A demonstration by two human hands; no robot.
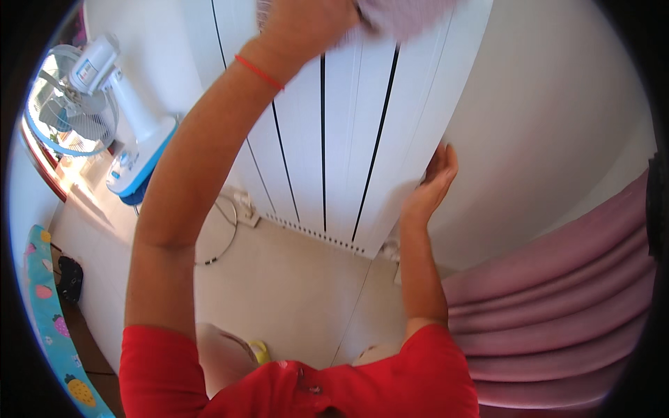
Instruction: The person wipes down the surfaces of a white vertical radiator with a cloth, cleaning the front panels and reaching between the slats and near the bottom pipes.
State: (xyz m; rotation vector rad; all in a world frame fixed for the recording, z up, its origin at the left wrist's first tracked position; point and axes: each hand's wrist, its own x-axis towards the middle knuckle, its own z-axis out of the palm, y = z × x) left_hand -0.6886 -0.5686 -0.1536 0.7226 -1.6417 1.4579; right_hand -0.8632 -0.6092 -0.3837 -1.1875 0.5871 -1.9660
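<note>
My left hand is at the top of the view, partly cut off by the frame's edge. It holds a pinkish cloth, blurred, against the front of a tall white panel radiator. Dark vertical gaps run down between the radiator's panels. A red string bracelet circles my left wrist. My right hand is at the radiator's right side edge, fingers pointing up and slightly bent. Whether those fingers grip the edge cannot be told.
A white and blue electric fan stands at the left. Near the radiator's foot, a thin cable loops over the tiled floor. Pink fabric hangs in folds at the right. Fruit-patterned blue fabric curves along the lower left.
</note>
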